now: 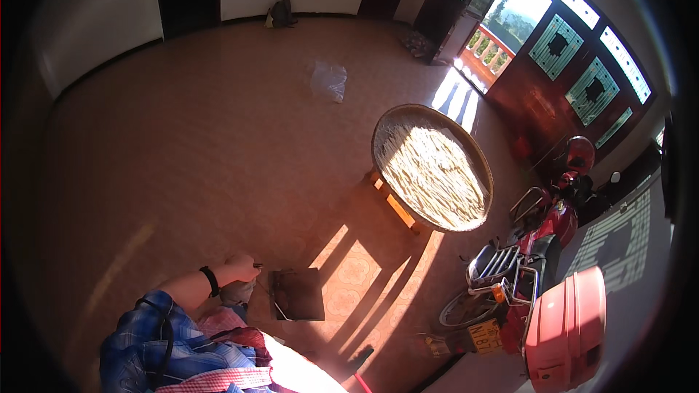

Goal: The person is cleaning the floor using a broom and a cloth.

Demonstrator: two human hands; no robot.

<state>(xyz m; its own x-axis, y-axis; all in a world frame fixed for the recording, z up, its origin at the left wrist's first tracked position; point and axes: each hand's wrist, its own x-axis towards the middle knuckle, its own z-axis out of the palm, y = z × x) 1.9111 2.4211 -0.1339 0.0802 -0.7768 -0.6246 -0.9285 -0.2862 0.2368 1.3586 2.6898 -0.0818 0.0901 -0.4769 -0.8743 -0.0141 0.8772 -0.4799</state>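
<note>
My left hand (240, 270), with a black band at the wrist, is closed around a short dark handle (258, 266). A thin rod seems to run down from it to a dark square dustpan (306, 295) on the tiled floor, just right of the hand. Greyish cloth (237, 292) shows below the hand. My right hand is out of view. Near the bottom edge lies a thin red stick (362, 383) with a dark green end (361, 358); what holds it is hidden. Blue plaid clothing and a red-checked strap fill the lower left.
A large round woven tray (487, 174) of pale strips stands on a wooden support (401, 212). Right of it, a red motorcycle (557, 224) with a red rear box (568, 322) is parked by the wall. A clear plastic bag (329, 82) lies beyond; a dark bag (282, 13) rests against the wall.
</note>
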